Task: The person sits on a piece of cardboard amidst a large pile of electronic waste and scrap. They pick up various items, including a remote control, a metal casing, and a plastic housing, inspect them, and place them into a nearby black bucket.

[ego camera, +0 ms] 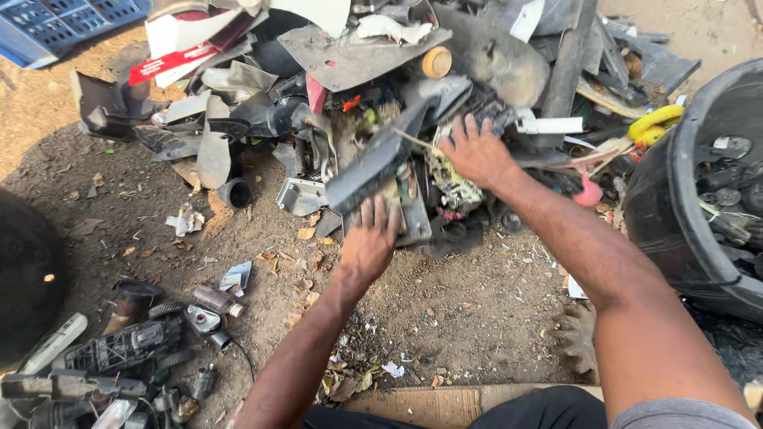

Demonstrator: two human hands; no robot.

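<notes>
My left hand (370, 238) rests palm down at the near edge of a scrap heap, its fingers against a long dark plastic strip (380, 157) and a flat grey piece beneath it. My right hand (475, 151) lies spread on top of the pile further back, fingers apart, touching dark plastic parts beside a patterned, dirty scrap (455, 187). Whether either hand grips anything is hidden by the debris. The heap (358, 56) holds grey panels, black mouldings, a white box and an orange cap (436, 62).
A large black tub (675, 199) with dark parts inside stands at the right. A blue crate (56, 24) sits top left. Loose black parts and a small bottle (214, 300) lie at bottom left on bare dirt. Cardboard (445, 403) lies by my knees.
</notes>
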